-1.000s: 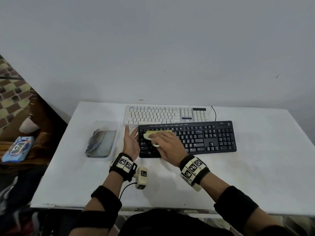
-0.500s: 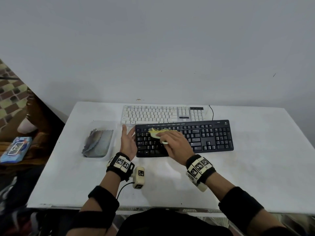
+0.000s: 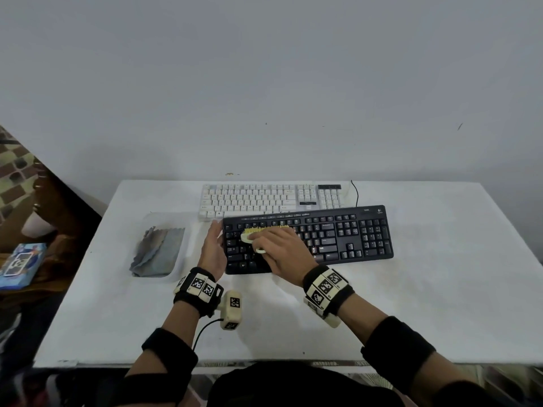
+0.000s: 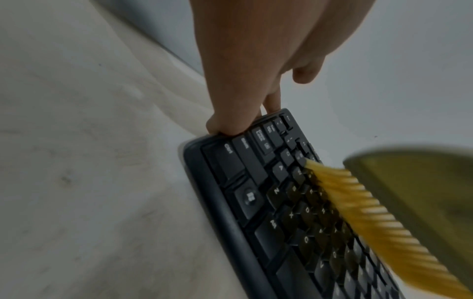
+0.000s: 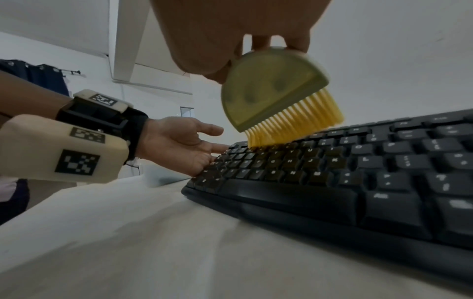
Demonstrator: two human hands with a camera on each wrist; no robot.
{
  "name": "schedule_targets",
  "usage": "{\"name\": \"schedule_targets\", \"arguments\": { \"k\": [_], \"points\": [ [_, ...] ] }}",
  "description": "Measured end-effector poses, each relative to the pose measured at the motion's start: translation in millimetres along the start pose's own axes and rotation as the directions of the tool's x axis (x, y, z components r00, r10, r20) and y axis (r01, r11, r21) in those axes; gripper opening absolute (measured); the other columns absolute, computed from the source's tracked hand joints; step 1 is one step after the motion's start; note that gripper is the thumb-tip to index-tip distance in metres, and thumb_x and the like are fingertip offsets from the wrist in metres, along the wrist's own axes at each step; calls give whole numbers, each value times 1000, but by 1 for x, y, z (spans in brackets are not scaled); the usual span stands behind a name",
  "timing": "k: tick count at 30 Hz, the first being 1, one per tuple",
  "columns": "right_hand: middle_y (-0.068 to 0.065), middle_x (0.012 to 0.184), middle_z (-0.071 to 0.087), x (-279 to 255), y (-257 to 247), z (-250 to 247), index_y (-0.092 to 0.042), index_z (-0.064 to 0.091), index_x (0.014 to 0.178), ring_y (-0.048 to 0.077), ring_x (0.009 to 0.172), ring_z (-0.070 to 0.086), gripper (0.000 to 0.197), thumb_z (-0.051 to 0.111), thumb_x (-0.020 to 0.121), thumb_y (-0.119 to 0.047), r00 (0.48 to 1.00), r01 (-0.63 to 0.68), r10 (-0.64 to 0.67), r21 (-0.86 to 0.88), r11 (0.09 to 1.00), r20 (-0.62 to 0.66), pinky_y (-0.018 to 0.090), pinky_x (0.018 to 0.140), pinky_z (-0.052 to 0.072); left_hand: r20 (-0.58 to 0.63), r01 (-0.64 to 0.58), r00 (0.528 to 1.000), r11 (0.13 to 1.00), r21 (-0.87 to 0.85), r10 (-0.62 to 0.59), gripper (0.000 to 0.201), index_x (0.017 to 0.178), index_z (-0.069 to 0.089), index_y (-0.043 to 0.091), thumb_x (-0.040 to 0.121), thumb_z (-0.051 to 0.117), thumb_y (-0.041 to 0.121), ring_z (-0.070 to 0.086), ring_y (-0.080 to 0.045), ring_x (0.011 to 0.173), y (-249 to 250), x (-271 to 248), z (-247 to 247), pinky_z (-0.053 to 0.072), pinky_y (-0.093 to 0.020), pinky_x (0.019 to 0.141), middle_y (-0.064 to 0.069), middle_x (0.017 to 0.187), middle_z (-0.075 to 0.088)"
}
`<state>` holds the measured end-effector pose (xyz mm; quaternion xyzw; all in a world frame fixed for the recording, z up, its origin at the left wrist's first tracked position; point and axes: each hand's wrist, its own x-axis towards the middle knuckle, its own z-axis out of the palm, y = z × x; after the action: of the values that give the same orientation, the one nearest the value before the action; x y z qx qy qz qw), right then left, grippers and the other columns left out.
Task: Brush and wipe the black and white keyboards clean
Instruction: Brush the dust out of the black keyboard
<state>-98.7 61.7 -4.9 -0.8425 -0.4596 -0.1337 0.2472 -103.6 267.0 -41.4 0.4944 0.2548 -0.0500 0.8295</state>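
Gripping the brush (image 5: 271, 89), the right hand (image 3: 279, 251) risks shifting the black keyboard (image 3: 346, 236); it is steadied only by the left hand's (image 3: 213, 248) straight fingers

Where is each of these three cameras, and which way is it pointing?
Head: worn high, looking down at the table; both forearms, left hand and right hand show.
Left wrist: low along the left hand, which touches the black keyboard at its end.
Right wrist: low by the table, looking at the right hand holding the yellow brush; the left hand shows too.
All three share the brush and black keyboard.
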Motion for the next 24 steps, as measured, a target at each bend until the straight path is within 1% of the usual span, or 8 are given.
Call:
{"name": "schedule_targets", "arguments": {
  "k": [4,7,9,12,14,17,21,24],
  "points": [
    [-1,121,67,-7,8,-6,-24,49,108,20,107,59,20,53,90,-16,995,-93,90,-89,992,-34,48,84,50,-17,-4,1000,1000,3,4,50,133,63,24,107,35,57,62,-28,119,2,-3,4,53,-44,90,-12,127,65],
    [-1,121,67,-4,4,-7,-24,49,107,20,107,60,22,58,90,-14,997,-57,52,-77,995,-60,46,84,49,-33,-10,999,1000,11,10,51,133,64,24,106,36,57,63,-29,120,2,-5,4,52,-46,96,-13,130,66],
    [-2,123,67,4,-4,-1,-24,51,107,22,108,60,27,65,89,-10,997,2,-5,-48,999,-72,43,86,46,-45,-9,999,1000,21,9,52,131,66,23,105,39,58,65,-29,116,2,-7,5,54,-44,92,-16,131,66],
    [-3,124,67,10,-10,4,-23,52,107,23,111,60,27,65,88,-9,997,54,-55,-34,998,-53,41,88,44,-40,-13,999,1000,22,14,50,127,69,23,105,41,58,68,-26,109,3,-8,4,55,-40,85,-17,130,67],
    [-2,123,67,4,-5,1,-24,50,108,22,110,61,23,61,90,-13,999,10,-12,-61,998,-33,43,89,47,-25,-12,1000,1000,19,13,49,128,68,24,105,40,58,68,-27,110,3,-10,6,54,-41,84,-15,126,68],
    [0,119,70,-20,15,-13,-26,49,104,22,106,61,14,52,91,-23,995,-85,80,-101,991,-58,46,87,52,-5,12,1000,1000,-5,-12,47,129,65,26,106,37,56,64,-25,113,5,-9,8,53,-42,83,-11,127,65],
    [-2,118,69,-47,35,-32,-26,48,100,20,107,60,14,54,90,-19,989,-124,118,-73,990,-92,46,88,49,3,26,1000,999,-24,-26,45,132,62,26,107,37,54,62,-23,114,6,-10,8,53,-41,82,-8,130,62],
    [-3,120,69,-45,31,-34,-24,50,100,21,108,60,16,58,90,-16,985,-120,118,-6,993,-128,42,88,47,-3,28,1000,999,-20,-28,44,129,64,28,106,38,55,61,-25,119,5,-10,7,53,-43,85,-9,132,61]
  ]
}}
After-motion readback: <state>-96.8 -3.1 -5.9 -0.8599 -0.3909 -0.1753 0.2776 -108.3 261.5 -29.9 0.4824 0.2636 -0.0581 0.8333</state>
